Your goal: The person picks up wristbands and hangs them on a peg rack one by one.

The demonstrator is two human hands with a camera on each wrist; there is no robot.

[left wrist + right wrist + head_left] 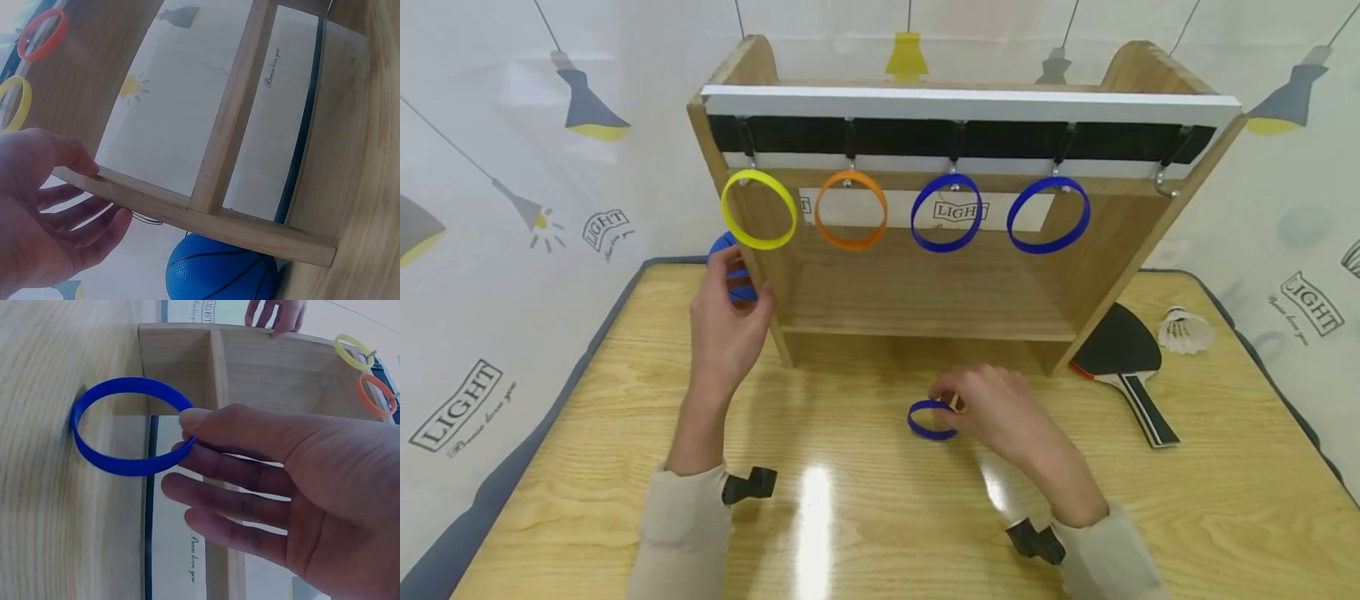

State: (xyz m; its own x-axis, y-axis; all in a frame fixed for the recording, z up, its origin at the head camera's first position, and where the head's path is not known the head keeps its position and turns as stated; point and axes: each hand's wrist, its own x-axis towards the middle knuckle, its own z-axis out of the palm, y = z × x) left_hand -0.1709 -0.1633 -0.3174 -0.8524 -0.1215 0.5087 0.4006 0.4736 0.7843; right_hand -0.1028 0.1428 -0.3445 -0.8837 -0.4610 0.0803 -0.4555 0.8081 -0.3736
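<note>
My right hand (1000, 408) pinches a blue silicone wristband (932, 420) by its edge, between thumb and forefinger. In the right wrist view that wristband (132, 467) is tilted, its far side close to the tabletop, and the other fingers are extended. My left hand (727, 321) grips the left side panel (156, 206) of a wooden shelf stand (925, 325), thumb on the inner side and fingers on the outer. From the stand's hooks hang a yellow wristband (792, 212), an orange wristband (883, 218) and two blue ones; the rightmost hook (1163, 183) is bare.
A blue toy basketball (219, 269) sits just outside the left panel, partly behind my left hand in the head view. Right of the stand lie a black table tennis bat (1120, 342) and a white shuttlecock (1186, 331). Printed cloth (550, 250) surrounds the wooden table (865, 517).
</note>
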